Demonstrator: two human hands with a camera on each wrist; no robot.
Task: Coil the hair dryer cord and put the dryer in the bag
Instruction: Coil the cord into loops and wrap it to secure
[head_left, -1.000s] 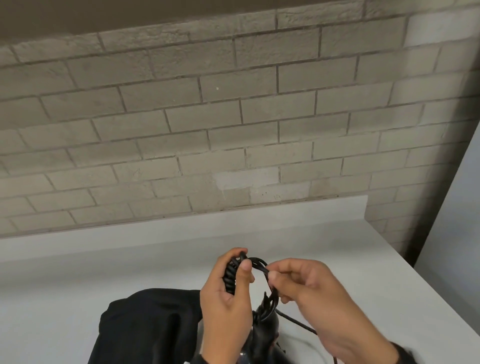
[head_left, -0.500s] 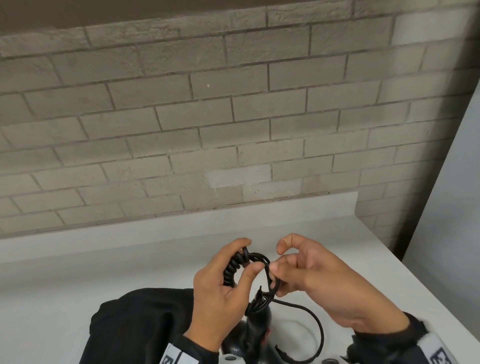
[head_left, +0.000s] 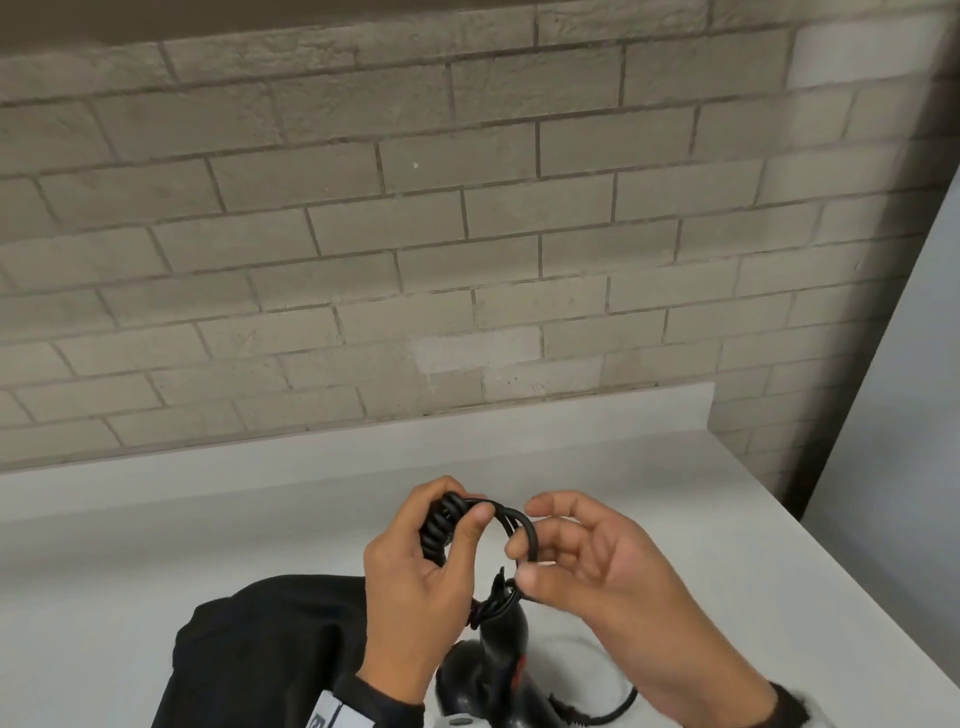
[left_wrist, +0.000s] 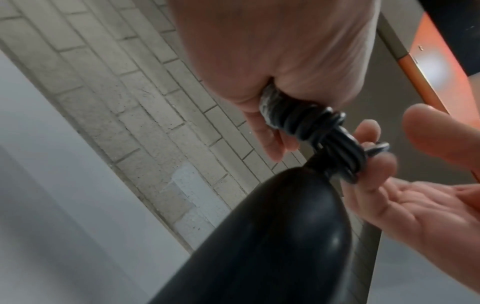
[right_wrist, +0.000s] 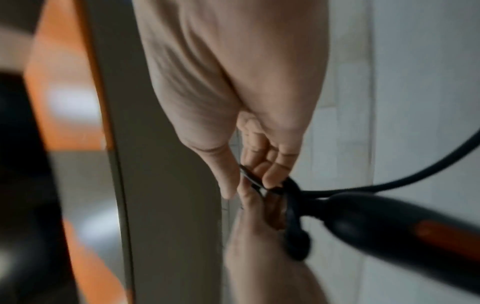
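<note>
My left hand (head_left: 457, 512) grips a tight coil of black cord (head_left: 439, 525) above the counter, thumb pressed on top; the coil (left_wrist: 293, 121) also shows in the left wrist view. My right hand (head_left: 522, 564) pinches the loop of cord (head_left: 524, 532) just right of the coil, between thumb and fingers (right_wrist: 270, 176). Below both hands stands the black hair dryer (head_left: 498, 660), handle up, its handle (right_wrist: 389, 222) marked with an orange stripe. A black bag (head_left: 270, 654) lies on the counter to the left of the dryer.
Loose cord (head_left: 618, 712) trails on the white counter (head_left: 701, 571) at the lower right. A brick wall (head_left: 467, 234) rises behind the counter's low back ledge. A pale panel (head_left: 904, 467) stands beyond the counter's right edge.
My right hand has slid down the loop and now pinches it nearer the dryer handle, its other fingers spread wider. The left hand keeps its grip on the coil.
</note>
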